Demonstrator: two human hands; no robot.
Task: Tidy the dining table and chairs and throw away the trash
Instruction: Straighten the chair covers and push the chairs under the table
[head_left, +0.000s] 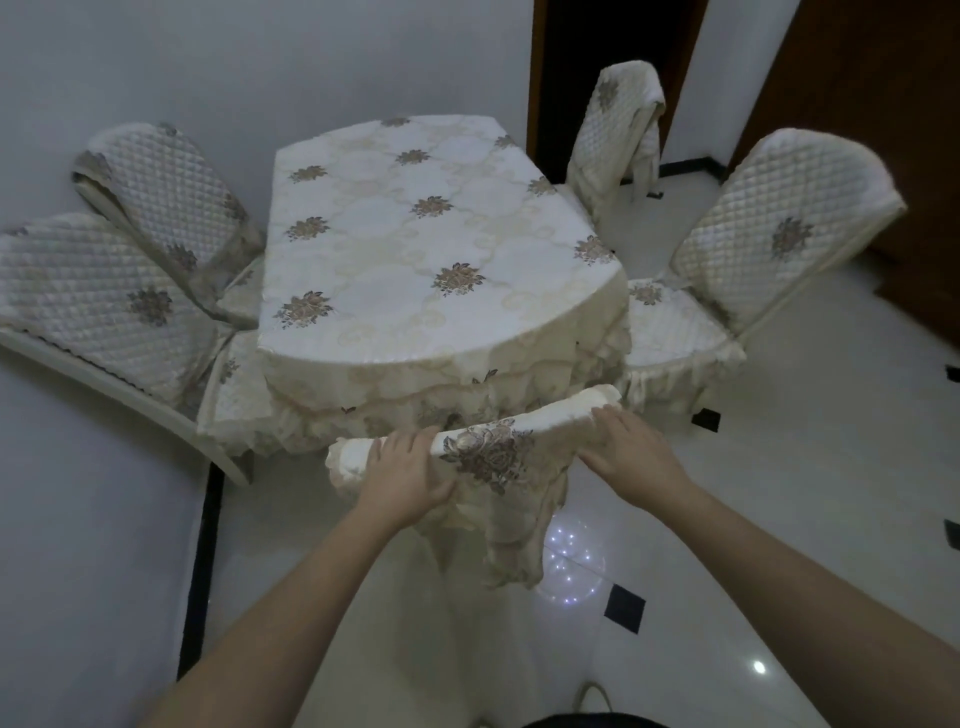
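Note:
A dining table (415, 249) under a cream floral tablecloth stands in the middle. Right in front of me, at the table's near end, is a chair (488, 447) whose backrest wears a cream cover with a large flower. My left hand (410, 467) lies over the left part of the backrest top, its fingers curled over the edge. My right hand (634, 447) rests on the right part of the top with its fingers fairly straight. No trash shows on the tabletop.
Two quilted chairs (104, 291) lean at the table's left, near the white wall. Another chair (753, 249) stands at the right, and a fourth (618, 130) at the far right by a dark doorway. The glossy white floor (779, 519) has small black tiles.

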